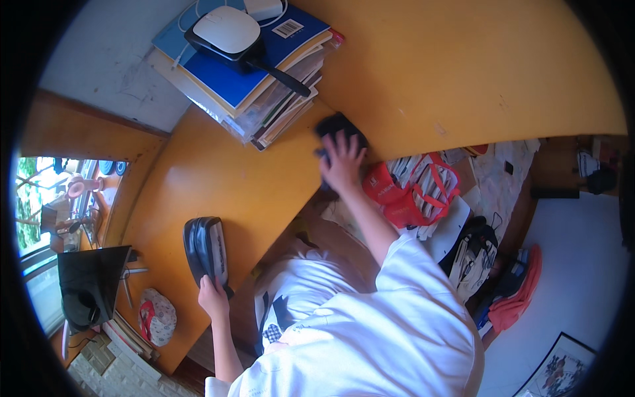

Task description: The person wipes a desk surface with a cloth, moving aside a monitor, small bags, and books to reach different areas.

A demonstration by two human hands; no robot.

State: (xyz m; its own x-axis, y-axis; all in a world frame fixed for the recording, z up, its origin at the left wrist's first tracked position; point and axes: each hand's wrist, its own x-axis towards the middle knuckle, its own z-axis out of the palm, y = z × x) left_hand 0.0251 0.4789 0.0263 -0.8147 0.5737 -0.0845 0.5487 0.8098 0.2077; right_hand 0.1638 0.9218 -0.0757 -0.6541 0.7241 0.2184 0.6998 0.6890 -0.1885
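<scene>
My left hand [214,297] grips the near end of a black zippered pouch [204,248] with a pale lettered side, which rests on the orange wooden desk [163,213]. Farther up, at the desk's inner corner, my right hand [342,161] has spread fingers on a dark object [340,128]. That object is blurred, so its kind and whether my fingers grip it cannot be told. Just beyond it, a black handled holder [233,55] with a white computer mouse [226,29] on it sits on a stack of books and folders [278,104].
A monitor [89,285] stands at the left by the window, near a patterned cloth hat [161,317]. Below the desk edge at the right are red bags [407,193] filled with papers. A white cable [181,54] and a white adapter [263,9] lie on the book stack.
</scene>
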